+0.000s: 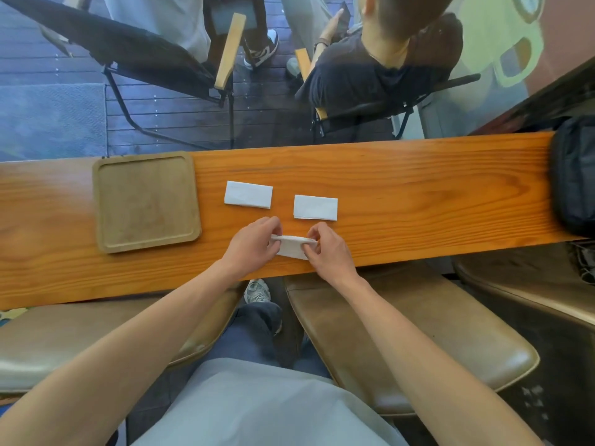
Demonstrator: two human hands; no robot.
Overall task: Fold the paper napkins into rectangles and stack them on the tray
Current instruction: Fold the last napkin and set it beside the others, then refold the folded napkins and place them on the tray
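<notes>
Left hand point(254, 244) and right hand point(325, 249) pinch the napkin point(291, 247) ends, fingertips closed; uneven pull could skew the crease, or tear it

No readable text, labels, brands or numbers are showing anywhere on the napkins, tray, table or anything else in view.
</notes>
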